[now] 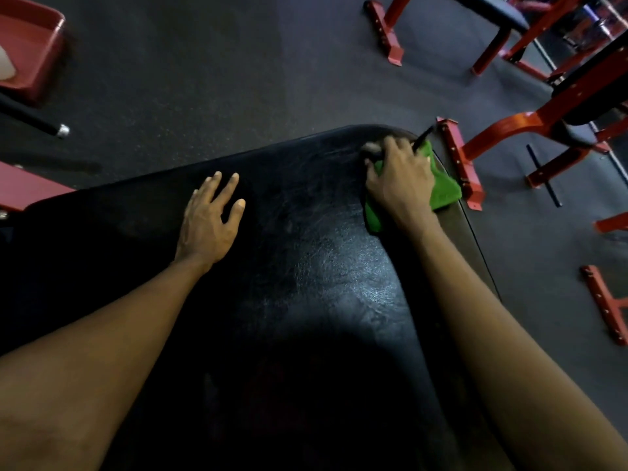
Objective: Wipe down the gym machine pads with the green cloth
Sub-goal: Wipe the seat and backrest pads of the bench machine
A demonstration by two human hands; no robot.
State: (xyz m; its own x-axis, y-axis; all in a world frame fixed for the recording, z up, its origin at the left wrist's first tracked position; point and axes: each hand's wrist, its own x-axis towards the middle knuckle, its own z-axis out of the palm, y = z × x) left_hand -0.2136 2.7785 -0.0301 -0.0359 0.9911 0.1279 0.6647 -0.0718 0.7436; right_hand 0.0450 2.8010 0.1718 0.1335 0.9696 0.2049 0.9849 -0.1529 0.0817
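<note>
Your right hand [401,178] grips the bunched green fabric cloth [445,190] at the far right corner of the glossy black pad [306,266], your left hand [210,222] spread flat on its left

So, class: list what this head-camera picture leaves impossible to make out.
Head view:
The green cloth: mostly covered by the right hand.
A dark thin thing beside it: motion-blurred, unidentifiable.
The pad: near end cut by bottom edge.
The white object in the red tray: cut by left edge.
</note>
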